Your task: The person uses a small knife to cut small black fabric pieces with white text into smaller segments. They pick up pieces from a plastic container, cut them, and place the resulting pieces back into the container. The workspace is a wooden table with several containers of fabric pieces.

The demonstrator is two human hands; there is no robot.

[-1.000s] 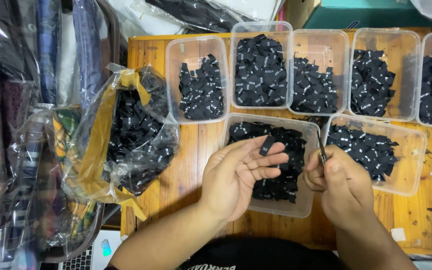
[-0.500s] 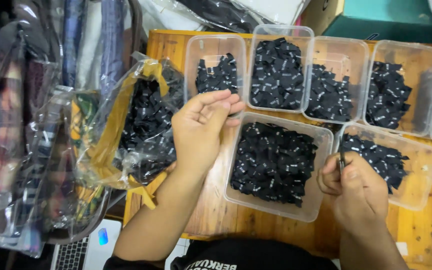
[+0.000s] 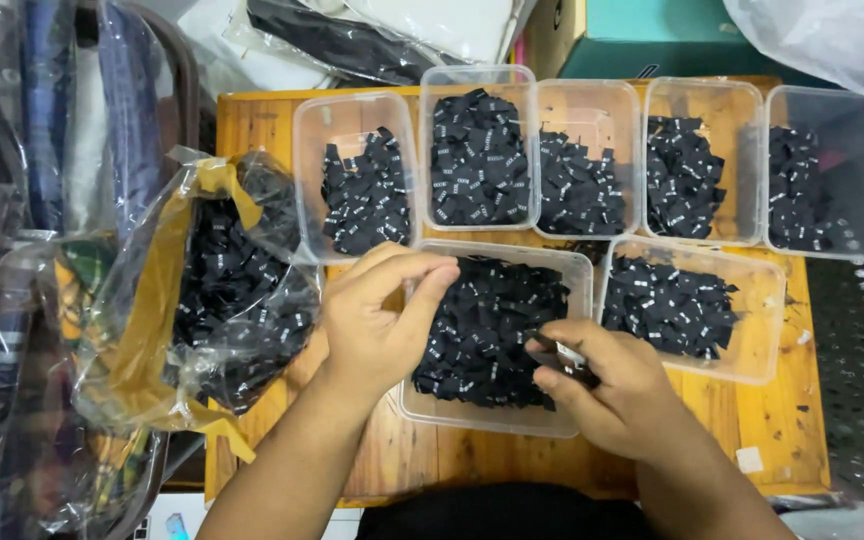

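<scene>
The heap of small black labels [image 3: 487, 330] fills the clear tub [image 3: 497, 415] nearest me on the wooden table [image 3: 402, 455], and I judge I'm mid-sort. My right hand [image 3: 607, 385] pinches one label with closed fingers over the heap. My left hand [image 3: 382, 315] curls at the tub's left rim, and I can't tell whether it holds anything; next needs a clean single-label pick

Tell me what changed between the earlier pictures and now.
The left hand came back from the far tubs to the left rim of the near tub. The right hand moved left over that tub's black labels, a thin tool under its fingers. The plastic bag and tubs stayed put.
</scene>
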